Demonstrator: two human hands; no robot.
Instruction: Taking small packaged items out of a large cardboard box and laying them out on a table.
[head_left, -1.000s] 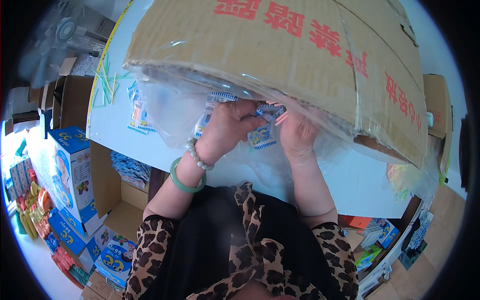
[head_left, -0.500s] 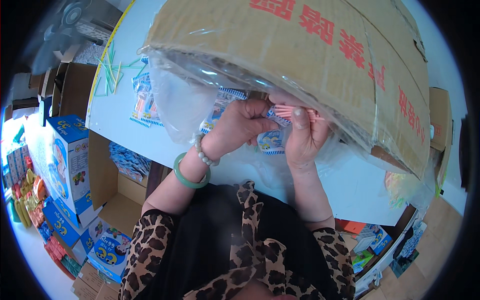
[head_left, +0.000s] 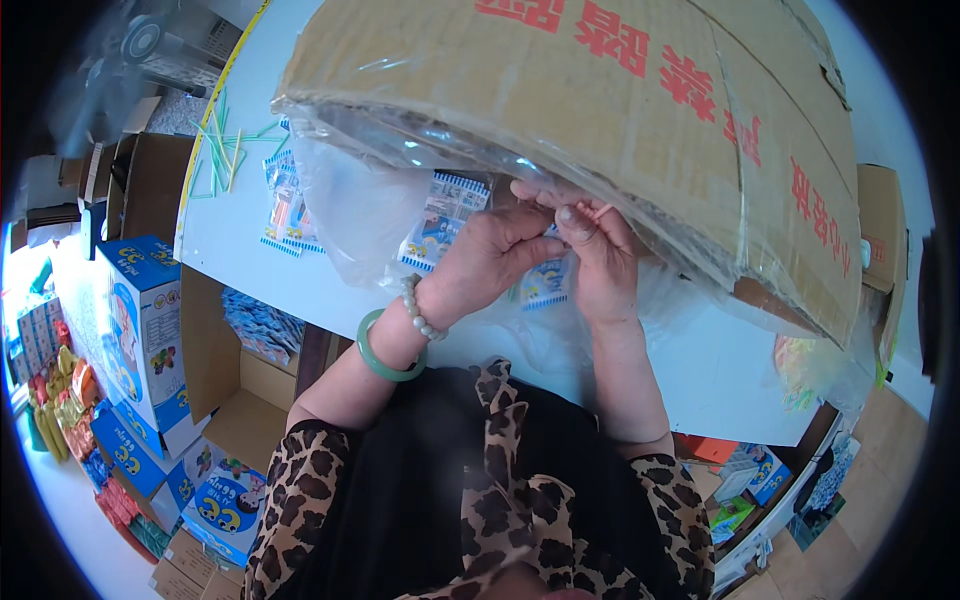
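Observation:
My left hand, with a bead bracelet and a green bangle at the wrist, is closed in a pinch at the upper edge of a small blue-and-white packet. Close against it, my right hand has its thumb and fingers closed round thin pink sticks, most of them hidden by the fingers. Both hands are at the mouth of a large cardboard box lying on its side, lined with clear plastic. More packets lie left of my hands, one partly under the plastic.
Green and yellow sticks are scattered on the white table at the far left. An open carton of packets stands below the table's left edge, beside blue printed boxes. A bag of coloured sticks lies at the right.
My right hand has moved slightly left and up against my left hand. The pink bundle, plainly seen before, is now mostly hidden between my fingers. The box has shifted a little left.

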